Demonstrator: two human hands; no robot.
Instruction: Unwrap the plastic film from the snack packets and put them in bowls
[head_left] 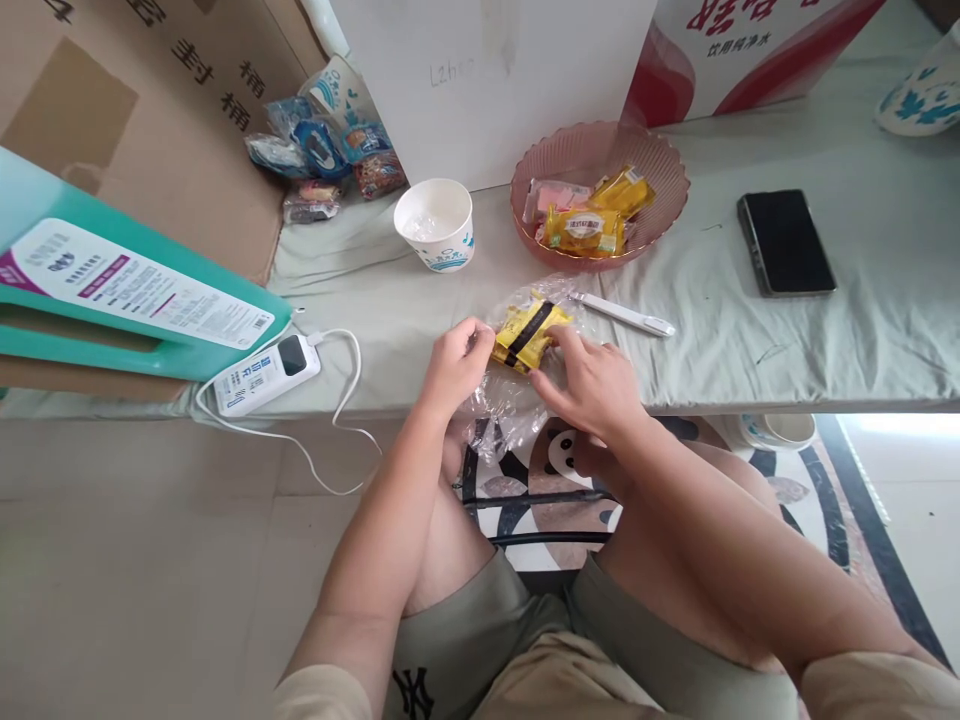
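A yellow packet (529, 332) with a black band lies on crumpled clear plastic film (510, 405) at the table's front edge. My left hand (459, 365) pinches the packet's left end between thumb and fingers. On the other side, my right hand (592, 385) has its thumb and fingers apart, with the fingertips at the packet's right edge. A white pen-like cutter (624, 314) rests just to the right of the film. Behind the packet stand a paper cup (435, 225) and a pink ribbed bowl (667, 190) holding yellow and pink packets.
A black phone (787, 243) lies at the right. A green jug (142, 280), a white power bank (266, 375) with a cable and wrapped snacks (322, 150) are at the left. Boxes stand behind the bowl; another cup (922, 95) is far right.
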